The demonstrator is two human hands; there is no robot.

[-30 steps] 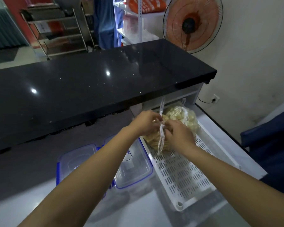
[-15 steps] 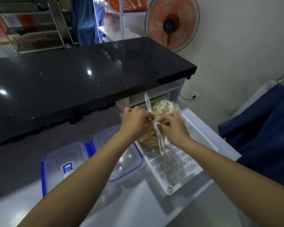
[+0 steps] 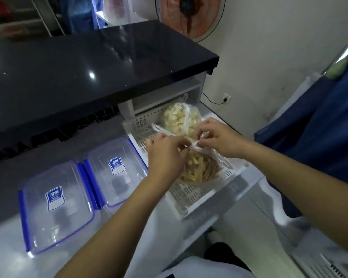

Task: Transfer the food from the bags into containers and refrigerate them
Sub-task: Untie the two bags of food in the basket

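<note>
Fingertips of the left hand (image 3: pixel 165 151) and right hand (image 3: pixel 219 137) pinch the knotted neck of the near bag (image 3: pixel 199 169), picking at the tie. That bag of pale sticks sits in the white tray (image 3: pixel 191 195) at the counter's right end, a second bag (image 3: pixel 179 119) just behind it toward the tray's far edge. Thin, slippery plastic, soft and loose inside, so I'd hold it by the neck, not the belly. Two lidded containers (image 3: pixel 117 169) wait left of the tray. Compared with half a second ago, the hands have drawn a little apart and the tails spread sideways.
</note>
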